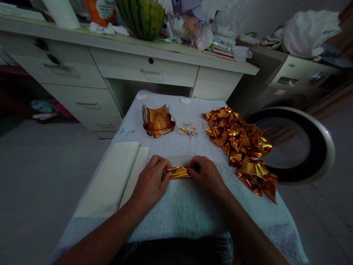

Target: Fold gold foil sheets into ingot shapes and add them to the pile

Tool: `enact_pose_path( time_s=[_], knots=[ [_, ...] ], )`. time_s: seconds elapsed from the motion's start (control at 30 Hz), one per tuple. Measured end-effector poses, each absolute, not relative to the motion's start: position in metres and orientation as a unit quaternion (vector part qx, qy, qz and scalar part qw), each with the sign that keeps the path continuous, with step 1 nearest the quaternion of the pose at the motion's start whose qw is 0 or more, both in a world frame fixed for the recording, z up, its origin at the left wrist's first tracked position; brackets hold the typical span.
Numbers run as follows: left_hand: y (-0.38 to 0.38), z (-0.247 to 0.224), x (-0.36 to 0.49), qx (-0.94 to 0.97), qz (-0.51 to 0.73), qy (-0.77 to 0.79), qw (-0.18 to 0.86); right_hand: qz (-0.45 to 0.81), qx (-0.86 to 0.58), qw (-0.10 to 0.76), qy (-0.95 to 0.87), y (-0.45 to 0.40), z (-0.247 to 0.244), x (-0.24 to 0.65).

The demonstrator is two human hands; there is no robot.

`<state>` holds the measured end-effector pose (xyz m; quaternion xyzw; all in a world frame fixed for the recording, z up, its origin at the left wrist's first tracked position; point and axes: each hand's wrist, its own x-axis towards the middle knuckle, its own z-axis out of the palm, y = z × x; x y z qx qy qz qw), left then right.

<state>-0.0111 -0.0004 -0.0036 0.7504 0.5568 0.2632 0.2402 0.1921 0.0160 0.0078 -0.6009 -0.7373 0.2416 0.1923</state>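
Note:
A narrow strip of gold foil paper (179, 172) lies across a white paper sheet (179, 161) on the cloth-covered table. My left hand (154, 178) pinches the foil's left end between thumb and fingers. At the other end, my right hand (206, 175) grips it the same way. Left of my hands lies a stack of pale paper sheets (110, 176). Beyond them sits a curled stack of gold foil sheets (158, 120). Small foil scraps (189, 130) are scattered beside that stack. A heap of folded gold foil pieces (239, 136) spreads along the right side.
The table's cloth (182, 213) reaches toward my lap. Behind stands a white desk (149, 70) with drawers, bearing a cut watermelon (142, 18) and plastic bags. To the right is a washing machine (292, 84) with its round door (328, 147) swung open beside the table.

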Motion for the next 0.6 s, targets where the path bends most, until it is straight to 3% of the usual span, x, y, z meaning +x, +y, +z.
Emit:
enact_pose_path(
  time_s=[0.6],
  knots=[
    [0.0001, -0.0066, -0.0124, 0.752, 0.253, 0.566, 0.225, 0.316, -0.6, 0.257, -0.689, 0.0161, 0.0009, 0.1942]
  ],
)
